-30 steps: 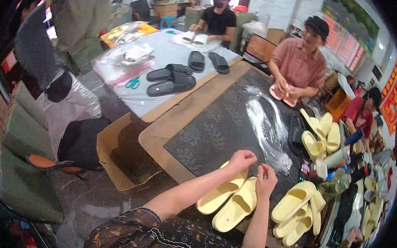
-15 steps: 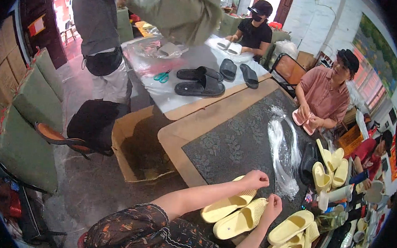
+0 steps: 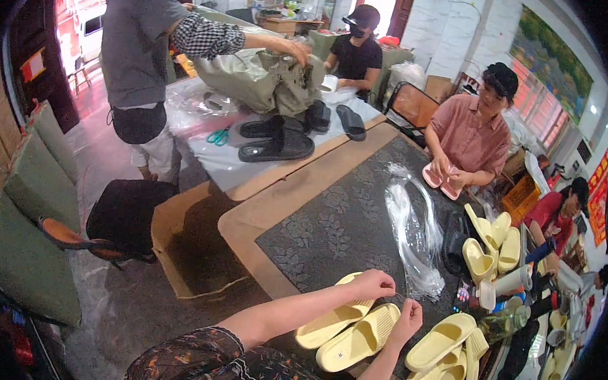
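Observation:
My left hand (image 3: 375,285) is closed in a pinch above a pair of pale yellow slippers (image 3: 359,338) at the near edge of the table. Close to its right, my right hand (image 3: 409,318) pinches too. A thin clear strand seems to run between my fingertips, though it is barely visible. Just beyond my hands lies a loose bundle of clear plastic strands (image 3: 412,242) on the dark patterned tabletop (image 3: 315,232). To the right of my right forearm, more yellow slippers (image 3: 441,345) are stacked.
A person across the table handles pink slippers (image 3: 444,180). Black slippers (image 3: 279,147) and teal scissors (image 3: 218,137) lie on the white-covered table, where a standing person holds a green-grey sack (image 3: 262,79). An open cardboard box (image 3: 196,246) stands at left; jars and bottles (image 3: 508,321) crowd the right.
The standing person's sack has come down from the air onto the far table. My view has shifted slightly. My hands remain pinched above the yellow slippers, slightly closer together.

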The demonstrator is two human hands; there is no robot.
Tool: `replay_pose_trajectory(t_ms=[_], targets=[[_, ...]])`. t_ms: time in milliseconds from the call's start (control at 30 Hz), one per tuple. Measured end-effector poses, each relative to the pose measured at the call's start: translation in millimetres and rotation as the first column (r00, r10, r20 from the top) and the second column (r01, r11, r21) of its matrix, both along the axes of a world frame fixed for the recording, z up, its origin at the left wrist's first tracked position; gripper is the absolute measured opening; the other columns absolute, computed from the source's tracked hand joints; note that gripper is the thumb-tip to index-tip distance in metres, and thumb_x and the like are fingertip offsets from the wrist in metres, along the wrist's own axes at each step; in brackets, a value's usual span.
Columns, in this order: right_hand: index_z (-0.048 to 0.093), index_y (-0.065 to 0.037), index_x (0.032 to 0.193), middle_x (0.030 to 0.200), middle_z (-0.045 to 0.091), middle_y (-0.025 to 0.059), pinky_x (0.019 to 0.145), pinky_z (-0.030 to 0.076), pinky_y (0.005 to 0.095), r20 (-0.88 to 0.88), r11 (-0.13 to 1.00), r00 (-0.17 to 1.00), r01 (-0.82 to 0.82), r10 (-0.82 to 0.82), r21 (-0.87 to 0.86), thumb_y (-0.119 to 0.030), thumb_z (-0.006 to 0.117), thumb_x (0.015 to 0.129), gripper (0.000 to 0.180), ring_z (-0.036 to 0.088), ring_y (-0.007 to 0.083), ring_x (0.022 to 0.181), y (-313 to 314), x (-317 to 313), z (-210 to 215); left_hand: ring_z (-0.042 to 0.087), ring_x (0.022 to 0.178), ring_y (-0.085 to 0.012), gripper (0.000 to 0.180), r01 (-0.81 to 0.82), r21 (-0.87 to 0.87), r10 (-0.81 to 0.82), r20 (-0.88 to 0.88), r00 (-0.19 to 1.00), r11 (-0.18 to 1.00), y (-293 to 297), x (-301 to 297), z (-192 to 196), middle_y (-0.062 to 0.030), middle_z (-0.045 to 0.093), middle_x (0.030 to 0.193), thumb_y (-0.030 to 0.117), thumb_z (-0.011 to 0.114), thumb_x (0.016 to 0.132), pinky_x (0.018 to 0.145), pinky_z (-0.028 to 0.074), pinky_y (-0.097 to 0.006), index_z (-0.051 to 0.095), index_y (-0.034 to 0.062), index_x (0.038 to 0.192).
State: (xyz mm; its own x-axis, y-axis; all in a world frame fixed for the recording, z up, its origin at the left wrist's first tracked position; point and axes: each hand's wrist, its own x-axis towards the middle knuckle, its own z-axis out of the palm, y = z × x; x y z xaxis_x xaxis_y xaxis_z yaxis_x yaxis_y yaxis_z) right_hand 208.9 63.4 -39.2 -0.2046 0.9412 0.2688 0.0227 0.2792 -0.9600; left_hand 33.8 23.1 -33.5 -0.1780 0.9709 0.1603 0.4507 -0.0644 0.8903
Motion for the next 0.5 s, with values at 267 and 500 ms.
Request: replay_pose_trajectory(t_ms=[267,500], targets=[[0.065,0.001,0.087,0.077,0.058,-0.0024,0.065,0.042,0.0223,0.032,0.999,0.999,-0.038,0.039,-0.019,-0.012,0.064,0.091,0.014,0.051,0.0069,0.069,-1,-7,0,0.067,0.079,-0.0264,0.023,-0.001,0.031,0.002,-0.01,1.0,1.0,-4,-1,1,-0.01,0.07,0.085,0.029,0.068,0.081,0.072,0.051,-0.037,0.072,0.0095,0.093],[0.064,0.001,0.086,0.074,0.056,-0.0032,0.062,0.04,0.0217,-0.137,0.997,0.989,0.05,-0.058,-0.065,-0.011,0.064,0.091,0.013,0.048,0.005,0.067,0,0,-5,0.067,0.078,-0.0243,0.025,0.011,-0.024,-0.01,0.025,1.0,1.0,-9,-1,10,-0.0105,0.07,0.084,0.029,0.067,0.082,0.073,0.051,-0.036,0.07,0.0082,0.095]])
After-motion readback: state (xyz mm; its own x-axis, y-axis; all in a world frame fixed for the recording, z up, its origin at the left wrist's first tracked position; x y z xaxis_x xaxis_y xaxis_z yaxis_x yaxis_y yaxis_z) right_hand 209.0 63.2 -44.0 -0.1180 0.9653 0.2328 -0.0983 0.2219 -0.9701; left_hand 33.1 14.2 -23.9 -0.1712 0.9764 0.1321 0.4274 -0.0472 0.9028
